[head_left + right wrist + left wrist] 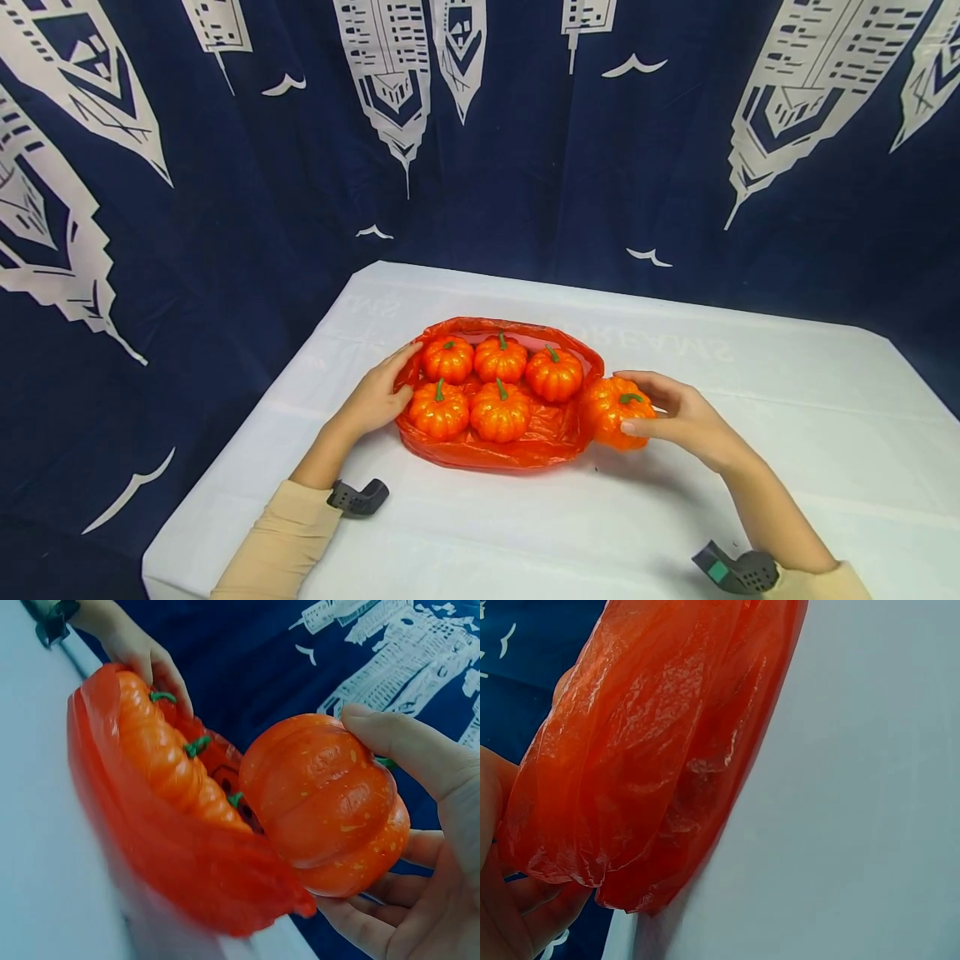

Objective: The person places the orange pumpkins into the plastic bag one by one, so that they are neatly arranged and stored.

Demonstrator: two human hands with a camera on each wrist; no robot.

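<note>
A red plastic bag (495, 454) lies wide open on the table, with several small orange pumpkins (501, 412) with green stems in two rows inside. My left hand (378, 396) grips the bag's left rim. In the left wrist view, the bag's crinkled side (652, 735) hides part of that hand's fingers (547, 915). Between thumb and fingers, my right hand (686, 421) holds another orange pumpkin (617, 412) at the bag's right rim. Seen from the right wrist, this pumpkin (322, 802) is tilted, its ribbed underside showing, and overlaps the bag's edge.
A white cloth covers the table (787, 467), whose left edge runs near my left forearm. Behind it hangs a dark blue curtain (525, 183) with white building and bird prints. Each wrist wears a black camera mount (360, 497).
</note>
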